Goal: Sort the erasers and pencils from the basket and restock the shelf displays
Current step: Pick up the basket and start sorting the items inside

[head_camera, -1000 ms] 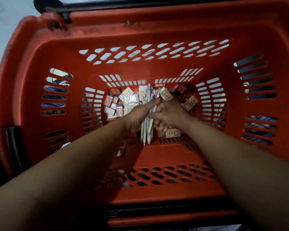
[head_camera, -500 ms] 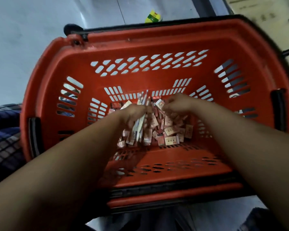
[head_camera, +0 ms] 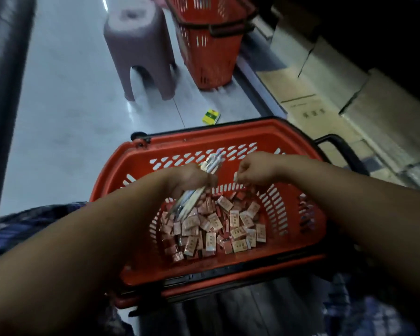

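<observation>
Left hand [head_camera: 192,178] grips pencil bundle [head_camera: 188,206]; right hand [head_camera: 257,169] pinches small pale piece [head_camera: 235,177], identity unclear; erasers [head_camera: 214,229] heaped beneath both hands in basket [head_camera: 204,265]

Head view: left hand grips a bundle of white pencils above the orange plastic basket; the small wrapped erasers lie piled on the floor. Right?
No: the head view shows the small wrapped erasers piled inside the orange plastic basket; the left hand grips the white pencils.

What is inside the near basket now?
A heap of wrapped erasers on the basket floor. The left hand holds a pencil bundle over it; anything beneath the heap, that bundle or the hand is hidden.
</observation>
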Tool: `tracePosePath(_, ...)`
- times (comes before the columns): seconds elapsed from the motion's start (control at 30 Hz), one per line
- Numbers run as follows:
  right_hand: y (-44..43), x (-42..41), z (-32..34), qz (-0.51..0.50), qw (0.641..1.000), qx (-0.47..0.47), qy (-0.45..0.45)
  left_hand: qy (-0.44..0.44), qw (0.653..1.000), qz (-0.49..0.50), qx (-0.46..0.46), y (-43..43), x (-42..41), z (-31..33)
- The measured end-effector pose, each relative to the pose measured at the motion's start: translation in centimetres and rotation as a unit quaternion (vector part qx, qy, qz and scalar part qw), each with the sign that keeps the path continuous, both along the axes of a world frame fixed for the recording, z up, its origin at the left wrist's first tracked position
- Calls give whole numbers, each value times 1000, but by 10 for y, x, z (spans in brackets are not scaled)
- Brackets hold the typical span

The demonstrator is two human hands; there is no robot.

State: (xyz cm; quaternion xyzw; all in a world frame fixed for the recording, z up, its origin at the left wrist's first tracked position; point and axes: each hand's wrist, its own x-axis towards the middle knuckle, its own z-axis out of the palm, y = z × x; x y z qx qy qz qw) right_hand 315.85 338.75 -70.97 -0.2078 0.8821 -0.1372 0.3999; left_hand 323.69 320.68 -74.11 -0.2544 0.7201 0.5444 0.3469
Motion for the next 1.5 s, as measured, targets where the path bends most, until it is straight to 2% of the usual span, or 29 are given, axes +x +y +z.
tracePosePath(0.07, 1, 8, 24, -19, 999, -30, 18, 86, 994, 65, 30, 0, -5, 36)
tracePosePath(0.13, -2, 15, 41, -111, 987, -111, -21, 167, 977, 121, 51, 1, -7, 73)
tracePosePath(0.17, -6, 20, 49, -173, 971, -157, -58, 200, 967, 142, 63, 0, -7, 89)
tracePosePath(0.27, -23, 34, 64, -328, 872, -268, -247, 290, 929, 196, 118, -10, -1, 118)
tracePosePath(0.37, -45, 54, 66, -363, 773, -318, -412, 353, 879, 266, 180, -20, 5, 118)
tracePosePath(0.5, -66, 65, 66, -389, 677, -384, -493, 391, 820, 365, 203, -9, 7, 117)
tracePosePath(0.57, -67, 63, 71, -408, 624, -422, -516, 413, 810, 372, 187, -2, 9, 117)
tracePosePath(0.63, -63, 59, 75, -426, 590, -440, -526, 432, 807, 363, 174, 2, 12, 117)
tracePosePath(0.8, -61, 56, 69, -456, 566, -458, -512, 444, 822, 313, 171, 10, 12, 123)
tracePosePath(1.1, -64, 57, 68, -460, 592, -500, -435, 468, 845, 228, 125, 16, 12, 125)
tracePosePath(1.5, -65, 59, 71, -423, 578, -546, -435, 497, 833, 209, 127, 13, 15, 132)
